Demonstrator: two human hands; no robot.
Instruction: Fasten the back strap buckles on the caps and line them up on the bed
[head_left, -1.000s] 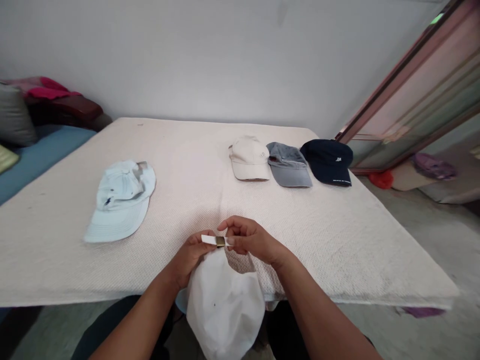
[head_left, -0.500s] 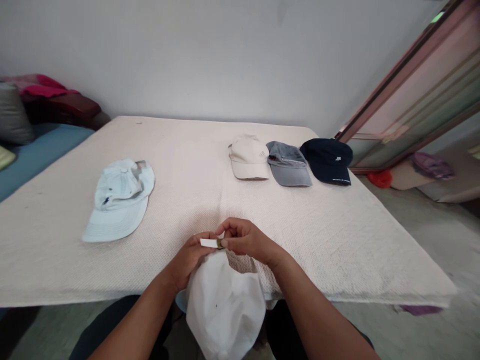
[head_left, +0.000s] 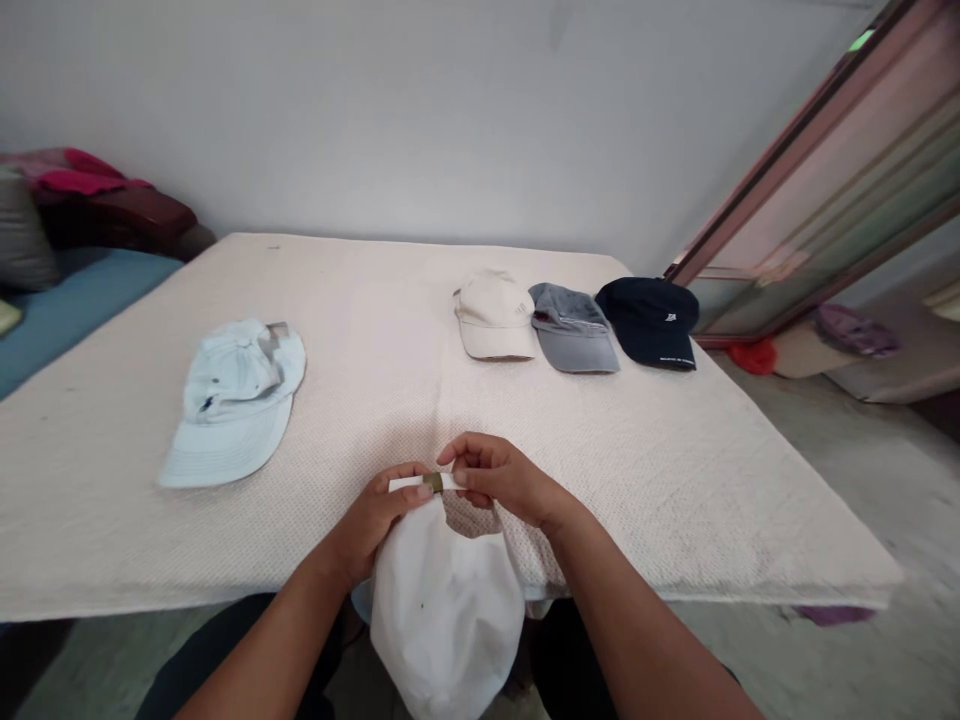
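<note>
Your left fingers (head_left: 390, 500) pinch the brass-toned buckle (head_left: 433, 483); your right fingers (head_left: 480, 475) grip the flat white strap (head_left: 451, 481), nearly closed.

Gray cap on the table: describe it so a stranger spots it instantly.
On the cloth-covered table, look toward the far right side. The gray cap lies between the cream cap and the navy cap, and is the only gray one.

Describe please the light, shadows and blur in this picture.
Head view: soft light, faint shadow on the pale cover beyond the left hand and right hand; purple bundle at right looks blurred; lettering on the navy cap is hard to read.
</note>
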